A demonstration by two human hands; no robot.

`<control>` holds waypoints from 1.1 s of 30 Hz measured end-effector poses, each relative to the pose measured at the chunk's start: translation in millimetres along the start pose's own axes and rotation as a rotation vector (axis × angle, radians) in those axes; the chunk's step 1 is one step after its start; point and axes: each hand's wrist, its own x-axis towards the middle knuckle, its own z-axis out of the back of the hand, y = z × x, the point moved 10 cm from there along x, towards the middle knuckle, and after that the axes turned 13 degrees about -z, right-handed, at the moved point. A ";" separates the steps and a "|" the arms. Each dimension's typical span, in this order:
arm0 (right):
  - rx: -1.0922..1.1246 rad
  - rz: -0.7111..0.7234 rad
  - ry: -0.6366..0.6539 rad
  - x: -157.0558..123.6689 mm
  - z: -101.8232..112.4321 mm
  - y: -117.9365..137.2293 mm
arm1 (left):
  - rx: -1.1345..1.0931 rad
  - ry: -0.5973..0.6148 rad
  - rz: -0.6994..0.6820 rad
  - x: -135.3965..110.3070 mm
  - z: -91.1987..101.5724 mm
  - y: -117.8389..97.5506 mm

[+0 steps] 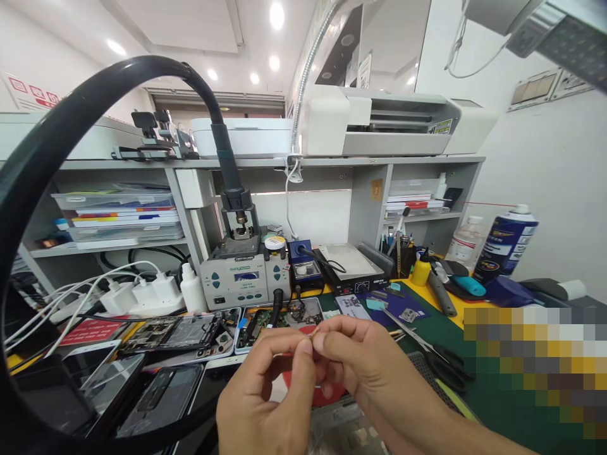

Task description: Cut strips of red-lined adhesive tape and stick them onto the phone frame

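A tiny brownish piece (315, 332) is just below the frame's centre, pinched in the fingertips of the bare left hand (275, 388) and bare right hand (372, 363). Black-handled metal scissors (448, 366) lie at lower right.

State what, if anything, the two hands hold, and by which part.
A tiny piece, pinched in the fingers of the left hand and right hand; too small to tell which part.

Desk (424, 293): yellow surface, green mat (502, 411) laid over part.
Black-handled scissors (439, 361) lie on mat; grey control station (225, 285) and silver-topped unit (351, 261) stand at rear; phones (159, 398) at left.
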 end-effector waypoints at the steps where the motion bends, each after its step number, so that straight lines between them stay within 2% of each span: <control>1: -0.011 0.004 -0.009 -0.1 0.8 0.4 | -0.040 -0.008 0.033 0.0 -0.3 3.6; 7: -0.084 0.047 -0.062 -1.6 4.1 5.1 | -0.216 0.036 0.162 1.2 -10.1 19.0; 11: -0.118 0.056 -0.084 -1.7 6.4 6.1 | -0.231 -0.037 0.214 -2.0 -6.3 23.8; 20: -0.141 0.069 -0.114 0.4 10.9 6.3 | -0.275 0.013 0.347 -9.6 -11.6 36.9; 25: -0.141 0.059 -0.081 -2.1 7.8 6.2 | -0.251 0.010 0.328 -8.6 -10.7 33.7; 33: -0.169 0.066 0.008 -3.4 3.4 8.4 | -0.165 -0.024 0.150 -2.0 -4.4 15.4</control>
